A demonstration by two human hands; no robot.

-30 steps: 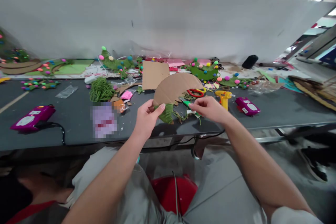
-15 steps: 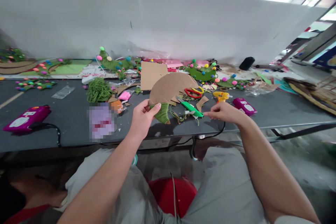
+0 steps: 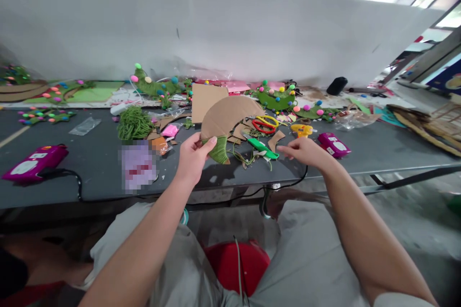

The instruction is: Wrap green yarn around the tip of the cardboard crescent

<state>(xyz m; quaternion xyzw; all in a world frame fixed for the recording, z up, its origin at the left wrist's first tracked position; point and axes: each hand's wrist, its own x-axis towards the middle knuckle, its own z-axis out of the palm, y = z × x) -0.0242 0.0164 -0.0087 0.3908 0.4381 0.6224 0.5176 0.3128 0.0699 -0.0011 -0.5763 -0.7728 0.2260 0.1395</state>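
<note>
My left hand (image 3: 196,156) grips a crescent-shaped piece of cardboard (image 3: 225,112) by its lower left end, thumb on top. Green yarn (image 3: 218,150) is wound around that end, while the rest of the crescent is bare brown. To the right, my right hand (image 3: 300,150) hovers over the table with fingers drawn together; whatever they pinch, if anything, is too small to make out. Just left of its fingertips lies a green utility knife (image 3: 262,148) among loose yarn strands. Red-and-yellow-handled scissors (image 3: 264,124) and a yellow glue gun (image 3: 301,130) lie beyond it.
A green yarn heap (image 3: 135,123) sits on the grey table (image 3: 104,172) at left. Purple boxes with cords stand left (image 3: 36,162) and right (image 3: 333,145). Finished green crescents with pompoms (image 3: 275,98) line the back, before a white partition (image 3: 230,33). Cardboard scraps (image 3: 276,140) lie mid-table.
The crescent in my left hand has risen slightly and shifted a little left. My right hand has stayed near the knife, its fingers slightly changed in pose.
</note>
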